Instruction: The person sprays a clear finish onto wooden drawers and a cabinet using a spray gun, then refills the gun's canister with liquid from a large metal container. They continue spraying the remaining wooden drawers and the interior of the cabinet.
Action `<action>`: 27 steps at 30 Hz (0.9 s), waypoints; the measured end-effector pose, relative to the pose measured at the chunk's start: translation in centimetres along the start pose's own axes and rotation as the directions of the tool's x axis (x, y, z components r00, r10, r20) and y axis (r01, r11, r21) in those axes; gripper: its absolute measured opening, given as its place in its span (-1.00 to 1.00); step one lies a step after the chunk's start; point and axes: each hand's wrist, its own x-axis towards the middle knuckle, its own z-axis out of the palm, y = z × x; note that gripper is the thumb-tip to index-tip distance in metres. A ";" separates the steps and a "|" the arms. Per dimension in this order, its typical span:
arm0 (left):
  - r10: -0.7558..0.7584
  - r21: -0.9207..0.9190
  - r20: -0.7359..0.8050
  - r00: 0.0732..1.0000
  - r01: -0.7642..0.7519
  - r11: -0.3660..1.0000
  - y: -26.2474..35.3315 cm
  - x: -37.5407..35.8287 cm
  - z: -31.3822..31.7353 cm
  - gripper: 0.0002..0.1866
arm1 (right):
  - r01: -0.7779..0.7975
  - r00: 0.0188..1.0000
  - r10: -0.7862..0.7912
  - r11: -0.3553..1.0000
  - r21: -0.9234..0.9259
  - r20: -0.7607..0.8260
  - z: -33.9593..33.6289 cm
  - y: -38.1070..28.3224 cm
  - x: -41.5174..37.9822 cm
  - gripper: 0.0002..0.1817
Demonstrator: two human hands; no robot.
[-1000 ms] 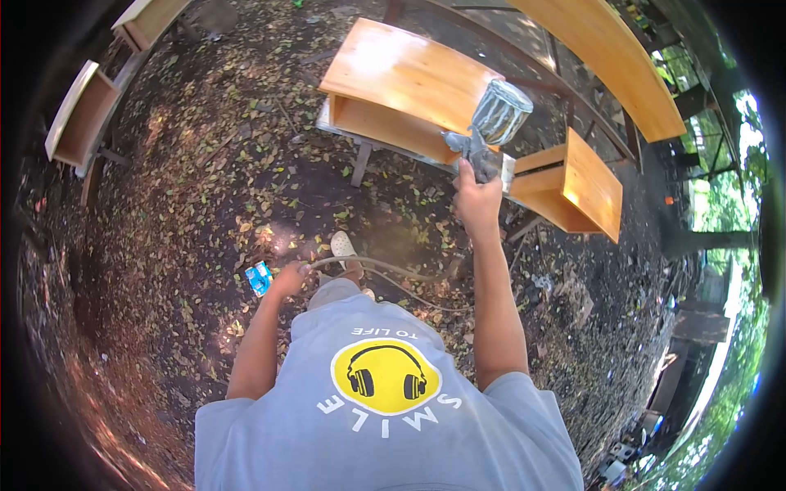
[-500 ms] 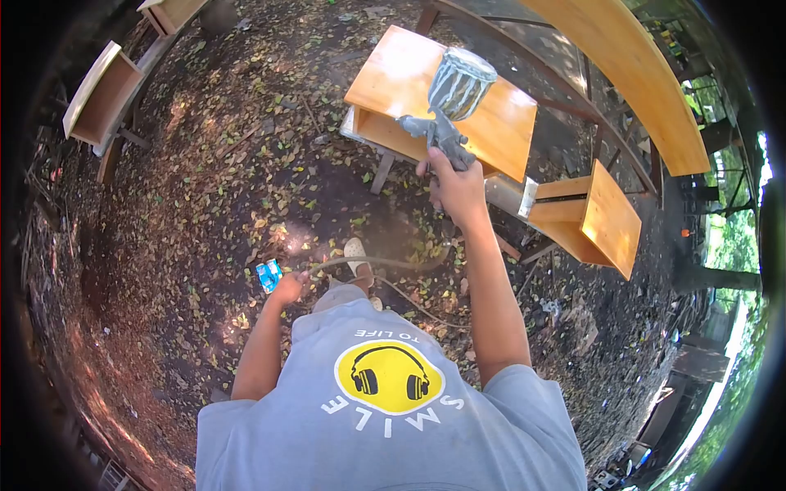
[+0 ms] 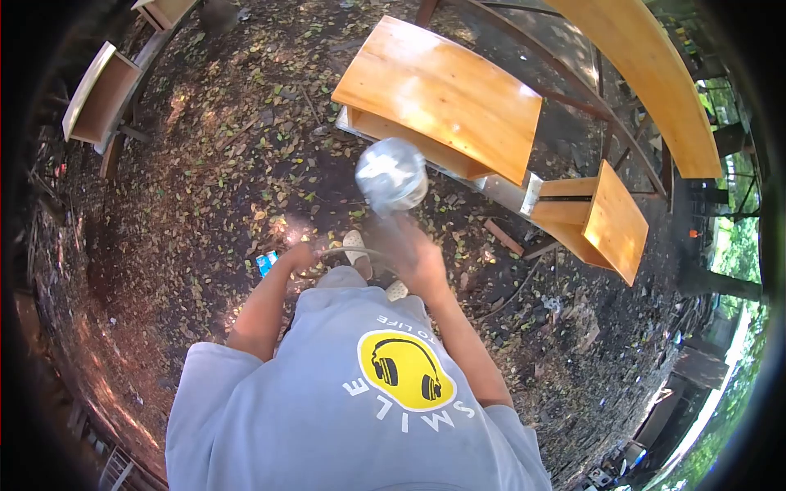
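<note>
My right hand (image 3: 422,258) is wrapped round a spray gun (image 3: 391,225), blurred by motion, in front of my body. Its paint cup (image 3: 391,176) points away from me, silvery with pale smears. The wooden cabinet (image 3: 442,90), varnished and glossy with an open front, stands just beyond the cup. In front of my waist, my left hand (image 3: 303,258) closes round the air hose (image 3: 348,251), which runs across toward the gun. Beside that hand a blue packet (image 3: 266,262) shows, partly covered by it.
A smaller varnished box (image 3: 614,221) stands to the right on a support. Behind it runs a long curved varnished board (image 3: 655,82) over a dark frame. More open boxes (image 3: 102,94) sit at the upper left. Leaves cover the dirt ground (image 3: 221,164).
My right hand has swung the spray gun back from over the cabinet, down and left toward my body. My left hand rose slightly with the hose, now partly covering the blue packet.
</note>
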 end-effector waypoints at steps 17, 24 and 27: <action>-0.242 -0.355 -0.137 0.961 0.180 0.917 10.6 -9.0 1.9 -0.47 | 0.179 0.959 -0.019 0.813 -0.554 0.281 11.2 8.4 7.8 -0.40; -0.231 -0.517 -0.117 0.966 0.139 0.844 7.2 -9.1 4.3 -0.48 | 0.151 0.959 0.020 0.809 -0.568 0.284 16.1 12.3 11.5 -0.47; -0.247 -0.523 -0.124 0.961 0.148 0.840 6.6 -9.1 5.0 -0.48 | 0.137 0.961 0.025 0.821 -0.554 0.274 17.4 13.7 12.0 -0.48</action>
